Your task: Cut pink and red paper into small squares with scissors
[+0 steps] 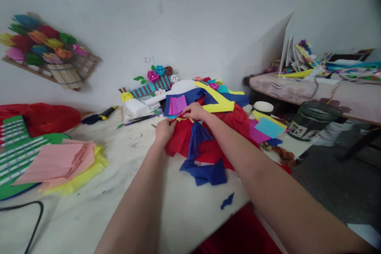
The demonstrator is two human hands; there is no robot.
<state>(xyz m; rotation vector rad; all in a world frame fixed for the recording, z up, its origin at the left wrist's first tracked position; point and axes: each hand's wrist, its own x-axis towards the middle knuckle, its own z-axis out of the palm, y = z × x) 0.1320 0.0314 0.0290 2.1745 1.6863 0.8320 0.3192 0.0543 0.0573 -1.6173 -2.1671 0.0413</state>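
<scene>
My left hand (pixel 165 130) pinches the upper left edge of a piece of red crepe paper (pixel 181 137). Close beside it, my right hand (pixel 195 112) has its fingers closed on the same top edge. A narrow yellowish strip (pixel 182 119) shows along that edge between the hands. Below my right hand hangs gathered blue crepe paper (pixel 196 139), and a loose blue piece (pixel 205 171) lies in front. A thin pointed metal tip (pixel 154 126) sticks out left of my left hand; the rest of it is hidden.
Pink sheets (pixel 59 160) lie at left on a green board. Pens (pixel 139 120) and a yellow-black tool (pixel 107 113) lie behind. A yellow V-shaped piece (pixel 220 105) rests on the pile. A dark jar (pixel 312 121) stands at the right table edge; a paper-flower panel (pixel 50 51) hangs on the wall.
</scene>
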